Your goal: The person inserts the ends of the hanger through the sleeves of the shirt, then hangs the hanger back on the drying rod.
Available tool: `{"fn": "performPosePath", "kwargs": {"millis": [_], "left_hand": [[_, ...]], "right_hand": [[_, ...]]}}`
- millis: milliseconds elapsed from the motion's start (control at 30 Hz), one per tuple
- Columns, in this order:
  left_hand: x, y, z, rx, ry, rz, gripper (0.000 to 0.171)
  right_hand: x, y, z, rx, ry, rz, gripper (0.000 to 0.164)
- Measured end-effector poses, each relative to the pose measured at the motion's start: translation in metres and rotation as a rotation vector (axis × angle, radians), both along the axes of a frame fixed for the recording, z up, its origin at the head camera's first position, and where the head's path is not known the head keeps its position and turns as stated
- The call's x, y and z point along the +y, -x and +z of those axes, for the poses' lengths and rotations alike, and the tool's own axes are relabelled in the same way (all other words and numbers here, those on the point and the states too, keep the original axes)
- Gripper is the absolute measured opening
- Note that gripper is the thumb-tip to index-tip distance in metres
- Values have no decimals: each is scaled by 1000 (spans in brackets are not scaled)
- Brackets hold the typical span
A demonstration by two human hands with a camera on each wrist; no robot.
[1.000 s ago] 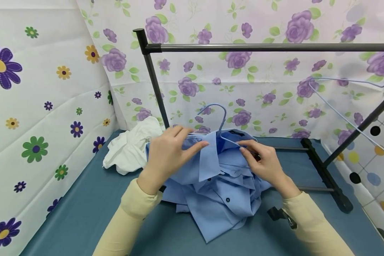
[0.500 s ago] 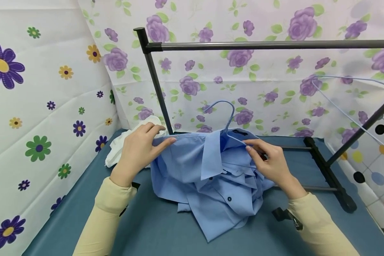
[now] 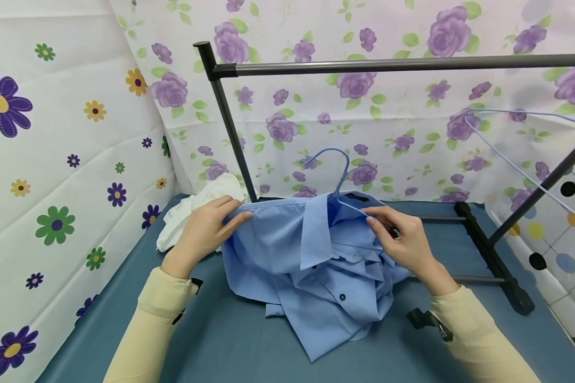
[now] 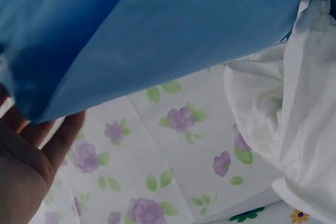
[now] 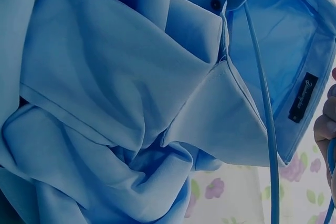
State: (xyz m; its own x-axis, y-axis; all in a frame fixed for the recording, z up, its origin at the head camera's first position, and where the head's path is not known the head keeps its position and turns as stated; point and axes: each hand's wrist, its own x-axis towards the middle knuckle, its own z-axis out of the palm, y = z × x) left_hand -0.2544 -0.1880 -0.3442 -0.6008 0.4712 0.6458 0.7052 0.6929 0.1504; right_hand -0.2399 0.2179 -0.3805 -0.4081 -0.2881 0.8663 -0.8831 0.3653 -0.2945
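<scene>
A light blue button-up shirt (image 3: 278,250) lies bunched on the table, its collar upward. Inside the collar sits a blue wire hanger (image 3: 343,178), hook up. Its right arm is pinched between thumb and fingers of my right hand (image 3: 404,239). My left hand (image 3: 198,234) grips the shirt's left shoulder, thumb in front. In the left wrist view, the fingers (image 4: 65,137) meet the shirt's lower edge. The right wrist view has the hanger wire (image 5: 269,124) crossing the collar opening beside a black label (image 5: 303,98); the hanger's left end is hidden under cloth.
A crumpled white cloth (image 3: 182,213) lies behind my left hand. A dark metal rack stands over the table (image 3: 249,346), its top bar (image 3: 364,66) running above the shirt. Another wire hanger (image 3: 551,190) hangs at the right, by the rack's post.
My left hand has moved left from the collar to the shirt's shoulder and grips it there. The shoulder is spread out more, and the hanger has shifted slightly right with my right hand.
</scene>
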Motion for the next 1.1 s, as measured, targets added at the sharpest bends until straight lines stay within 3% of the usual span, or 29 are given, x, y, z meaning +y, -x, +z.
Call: {"fn": "performPosePath", "kwargs": {"millis": [133,233,500,1100], "left_hand": [[4,4,-4,45,-36,-128,23],[10,6,-5,76,-39,-182,33],[21,6,-2,132,-32,-192,49],[39,-2,5,137,-13,-234,51]], "right_hand": [[-1,1,0,-8,-1,4,18],[-1,0,0,-14,-1,6,18],[1,-2,0,-20,1,-8,19],[-6,-1,-2,-18,-11,48,20]]}}
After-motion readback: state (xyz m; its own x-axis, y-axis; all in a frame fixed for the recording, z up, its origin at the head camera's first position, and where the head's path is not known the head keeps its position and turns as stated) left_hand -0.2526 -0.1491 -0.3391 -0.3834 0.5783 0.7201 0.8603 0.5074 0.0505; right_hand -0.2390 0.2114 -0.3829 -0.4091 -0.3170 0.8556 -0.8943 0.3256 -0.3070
